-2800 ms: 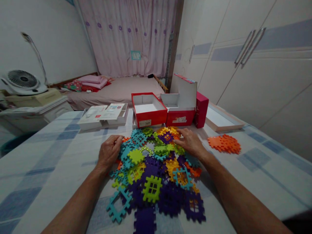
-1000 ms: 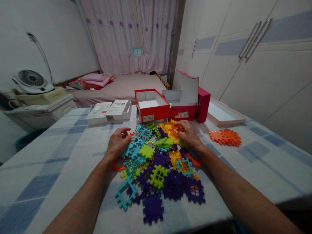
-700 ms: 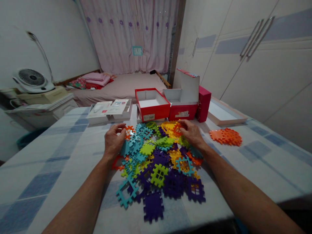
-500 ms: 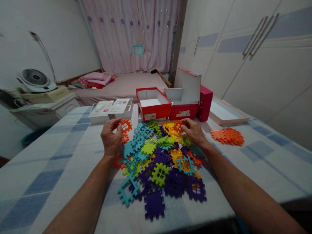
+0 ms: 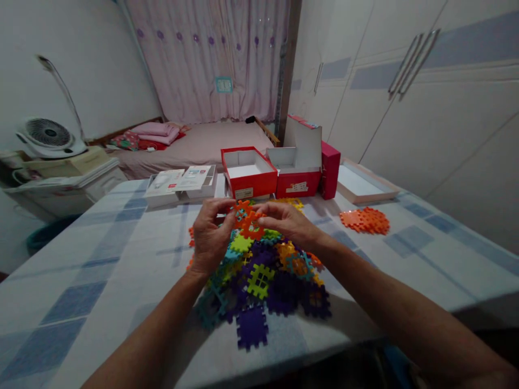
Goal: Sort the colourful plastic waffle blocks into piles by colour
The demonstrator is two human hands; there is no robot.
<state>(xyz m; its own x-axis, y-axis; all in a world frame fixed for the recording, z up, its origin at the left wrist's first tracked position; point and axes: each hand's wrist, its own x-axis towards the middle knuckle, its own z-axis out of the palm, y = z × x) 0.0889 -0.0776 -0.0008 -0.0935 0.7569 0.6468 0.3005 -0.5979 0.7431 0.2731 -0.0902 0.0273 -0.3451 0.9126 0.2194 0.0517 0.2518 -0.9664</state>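
Over the middle of the pile, my left hand (image 5: 213, 232) pinches an orange window-shaped building tile (image 5: 242, 209) between thumb and fingers. Close against it, my right hand (image 5: 286, 220) grips a second orange tile (image 5: 253, 227). The two tiles overlap in view; whether they touch I cannot tell. Below lies a heap of notched plastic tiles in purple, turquoise, green and yellow. A solid purple tile (image 5: 252, 327) is at the near edge of the heap, with a green window tile (image 5: 260, 281) behind it. Off to the right sits a group of orange tiles (image 5: 365, 220).
Along the far side of the table stand an open red box (image 5: 253, 188), a red box with a raised lid (image 5: 298, 186), white boxes (image 5: 162, 198) and a shallow tray (image 5: 363, 197). A checked cloth (image 5: 133, 270) covers the table. Behind is a bed (image 5: 219, 138).
Both hands have come together over the heap, each bringing an orange tile. The left moved right and the right moved left. The camera view has shifted slightly.
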